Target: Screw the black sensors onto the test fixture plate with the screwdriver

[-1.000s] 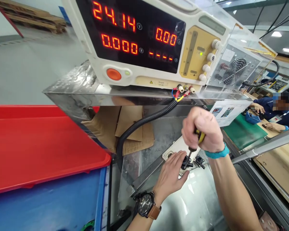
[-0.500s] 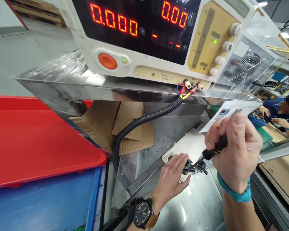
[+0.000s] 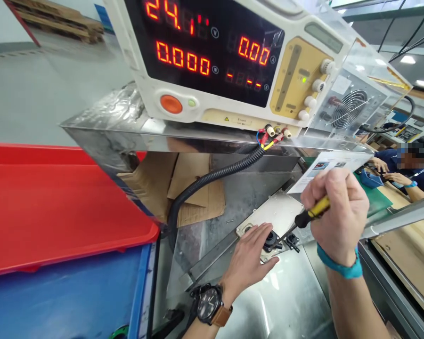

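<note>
My right hand [image 3: 342, 216] is wrapped round the yellow-and-black handle of a screwdriver [image 3: 305, 218]. Its shaft slants down to a black round fitting [image 3: 271, 240] on a flat silver metal housing [image 3: 277, 207]; exactly where the tip rests is too small to make out. With fingers stretched out, my left hand [image 3: 249, 256] lies against the near-left end of the housing beside that fitting and covers part of it. A second black fitting with a short spout [image 3: 291, 242] sits at the housing's right end.
A power meter [image 3: 212, 101] with red digits stands on a metal shelf above, and a black corrugated cable [image 3: 212, 176] hangs from it. Red [image 3: 56, 207] and blue [image 3: 74, 292] bins are at left, cardboard [image 3: 194, 181] behind. A co-worker [image 3: 420, 165] sits at far right.
My right hand has shifted slightly left, and more of the yellow handle shows. My left thumb has spread away from the fitting. The camera view has tilted, showing more of the meter's display.
</note>
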